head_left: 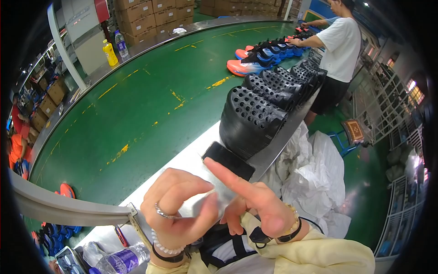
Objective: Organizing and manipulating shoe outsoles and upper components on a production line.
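At your far left, a person in orange is beyond the green conveyor belt, and orange, blue and black sports shoes lie low in view. On the belt's far rim, a yellow plastic bottle stands beside a clear bottle with a purple label. Another clear plastic bottle, purple-labelled, lies near your left wrist. Your left hand, wearing a silver ring, is curled, thumb and forefinger tips close together; you cannot tell from this view whether they meet. Ahead, a black rectangular smartphone lies flat on the pale metal bench. Your right hand has its forefinger stretched out toward the phone's near left edge, its other fingers loosely bent; whether it touches is unclear. Just past the phone stands a row of black rounded pieces pierced with holes, with orange, white and blue sports shoes behind. Crumpled white plastic sacks lie to your right, and farther off, a co-worker in a white T-shirt reaches toward the shoes
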### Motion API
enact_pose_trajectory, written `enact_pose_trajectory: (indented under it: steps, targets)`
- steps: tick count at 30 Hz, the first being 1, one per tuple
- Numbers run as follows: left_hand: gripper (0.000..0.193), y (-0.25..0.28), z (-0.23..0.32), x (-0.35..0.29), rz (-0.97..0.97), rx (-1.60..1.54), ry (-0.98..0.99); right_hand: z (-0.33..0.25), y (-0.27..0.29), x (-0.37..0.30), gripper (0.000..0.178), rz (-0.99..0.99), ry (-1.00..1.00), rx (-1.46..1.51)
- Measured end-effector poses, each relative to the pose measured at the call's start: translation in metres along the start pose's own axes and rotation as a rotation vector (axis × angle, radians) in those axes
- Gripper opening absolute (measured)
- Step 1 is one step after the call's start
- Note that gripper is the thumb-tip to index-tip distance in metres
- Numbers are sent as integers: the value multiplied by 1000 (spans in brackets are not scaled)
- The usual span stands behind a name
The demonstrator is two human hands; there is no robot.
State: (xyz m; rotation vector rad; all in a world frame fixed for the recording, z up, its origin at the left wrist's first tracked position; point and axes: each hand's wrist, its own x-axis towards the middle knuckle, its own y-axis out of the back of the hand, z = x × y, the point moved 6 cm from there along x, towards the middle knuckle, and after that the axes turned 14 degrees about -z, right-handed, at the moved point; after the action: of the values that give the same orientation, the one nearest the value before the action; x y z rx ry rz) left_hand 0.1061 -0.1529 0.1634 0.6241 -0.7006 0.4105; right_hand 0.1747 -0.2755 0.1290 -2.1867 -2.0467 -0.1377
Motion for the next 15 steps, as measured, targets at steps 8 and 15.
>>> enact_pose_trajectory:
  steps: [8,15]
  targets:
    - [23,-8,3,2,-53,-16,28,4,-1,0,130,-36,-36,82]
    - [25,-2,9,0,-46,61,-11,1,-9,1,131,-37,-11,70]
